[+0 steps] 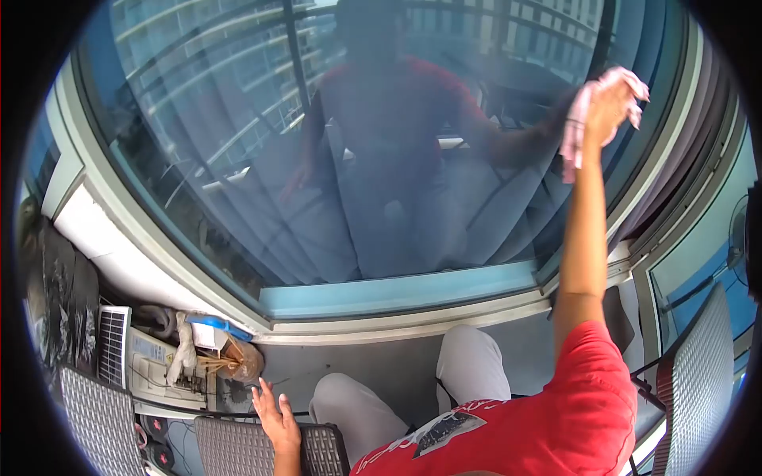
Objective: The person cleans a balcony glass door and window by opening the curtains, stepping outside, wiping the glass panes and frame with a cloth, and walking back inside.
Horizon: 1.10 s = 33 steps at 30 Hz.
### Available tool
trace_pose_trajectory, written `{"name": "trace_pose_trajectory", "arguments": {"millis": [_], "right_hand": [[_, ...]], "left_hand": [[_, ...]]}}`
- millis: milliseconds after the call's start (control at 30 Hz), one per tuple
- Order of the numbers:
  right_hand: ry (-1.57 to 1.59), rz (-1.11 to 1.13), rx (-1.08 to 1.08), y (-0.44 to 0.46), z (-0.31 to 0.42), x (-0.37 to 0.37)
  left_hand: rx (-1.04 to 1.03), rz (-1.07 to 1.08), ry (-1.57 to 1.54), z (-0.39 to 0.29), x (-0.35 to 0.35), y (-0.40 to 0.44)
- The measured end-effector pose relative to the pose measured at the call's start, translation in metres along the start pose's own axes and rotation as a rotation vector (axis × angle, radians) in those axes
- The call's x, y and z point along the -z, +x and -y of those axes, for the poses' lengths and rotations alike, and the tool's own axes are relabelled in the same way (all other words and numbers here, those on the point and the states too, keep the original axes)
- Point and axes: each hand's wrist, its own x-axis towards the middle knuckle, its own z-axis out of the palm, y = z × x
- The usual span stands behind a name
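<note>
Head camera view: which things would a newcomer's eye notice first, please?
Probably the large glass pane, filling the upper middle and showing the person's reflection. Then the right hand with a pink cloth at the pane's upper right, and the bright red shirt at the lower right.

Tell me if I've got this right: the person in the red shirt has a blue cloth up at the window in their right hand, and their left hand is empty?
Not quite: the cloth is pink, not blue, as the head view shows. The person in the red shirt does have it up at the window in their right hand, and their left hand is empty.
</note>
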Motion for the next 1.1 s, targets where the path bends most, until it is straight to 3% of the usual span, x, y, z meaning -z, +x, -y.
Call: {"name": "trace_pose_trajectory", "arguments": {"millis": [133, 233, 333, 367, 400, 467, 533, 600, 667, 700, 767, 900, 967, 1000, 1067, 1100], "right_hand": [[0.3, 0.196, 0.053, 0.009, 0.312, 0.05], [0.578, 0.236, 0.302, -0.016, 0.521, 0.092], [0.603, 0.279, 0.654, -0.057, 0.651, 0.124], [0.756, 0.386, 0.691, -0.065, 0.675, 0.127], [0.708, 0.344, 0.604, -0.068, 0.679, 0.13], [0.669, 0.324, 0.701, -0.068, 0.657, 0.122], [0.639, 0.275, 0.74, -0.059, 0.586, 0.117], [0.746, 0.224, 0.595, -0.053, 0.498, 0.098], [0.732, 0.246, 0.435, -0.052, 0.381, 0.082], [0.492, 0.235, 0.408, -0.046, 0.316, 0.082], [0.317, 0.308, 0.283, -0.053, 0.184, 0.073], [0.25, 0.26, 0.095, -0.071, -0.057, 0.069], [0.014, 0.277, 0.065, -0.107, -0.176, 0.061], [-0.072, 0.311, 0.169, -0.122, -0.204, 0.059], [0.168, 0.319, -0.104, -0.115, -0.161, 0.062], [0.244, 0.284, -0.125, -0.116, -0.122, 0.063]], "left_hand": [[-0.048, 0.034, -0.018, 0.003, 0.004, 0.003], [-0.008, 0.04, -0.052, 0.001, 0.008, 0.004], [0.013, 0.03, -0.054, 0.003, 0.007, 0.004], [0.017, 0.024, -0.041, 0.004, 0.007, 0.005], [0.017, 0.029, -0.04, 0.003, 0.009, 0.007], [0.042, 0.037, -0.024, -0.001, 0.01, 0.004], [0.003, 0.058, -0.025, 0.008, 0.006, 0.001], [0.044, 0.027, 0.025, 0.008, 0.002, 0.003], [0.022, 0.044, 0.043, 0.008, 0.002, 0.004], [0.033, 0.042, 0.058, 0.008, 0.001, 0.005], [0.059, 0.04, 0.093, 0.01, -0.001, 0.005], [0.049, 0.077, 0.176, 0.016, -0.006, 0.006], [0.033, 0.074, 0.175, 0.014, -0.008, 0.008], [0.025, 0.074, 0.178, 0.015, -0.005, 0.004], [0.045, 0.061, 0.133, 0.001, 0.0, -0.001], [0.033, 0.072, 0.103, -0.007, 0.004, -0.006]]}}
